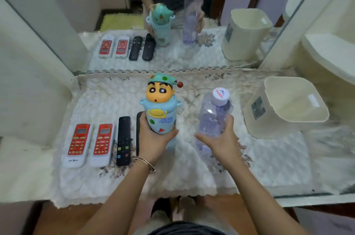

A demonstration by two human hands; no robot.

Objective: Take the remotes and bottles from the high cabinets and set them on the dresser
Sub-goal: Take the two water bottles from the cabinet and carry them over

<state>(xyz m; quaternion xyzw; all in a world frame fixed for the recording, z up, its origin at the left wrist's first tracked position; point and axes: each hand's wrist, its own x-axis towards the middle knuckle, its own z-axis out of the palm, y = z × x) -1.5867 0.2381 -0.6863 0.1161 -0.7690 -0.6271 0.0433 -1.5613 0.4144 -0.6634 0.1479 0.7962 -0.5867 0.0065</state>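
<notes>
Gripping mid-frame, your left hand (153, 136) wraps the rigid cartoon bottle (160, 111); your right hand (221, 138) grips the thin, crushable clear bottle (213, 117) low.

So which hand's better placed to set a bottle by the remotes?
Left, probably. The left hand holds the cartoon bottle right beside the black remotes; the right hand holds the clear bottle nearer the bin.
</notes>
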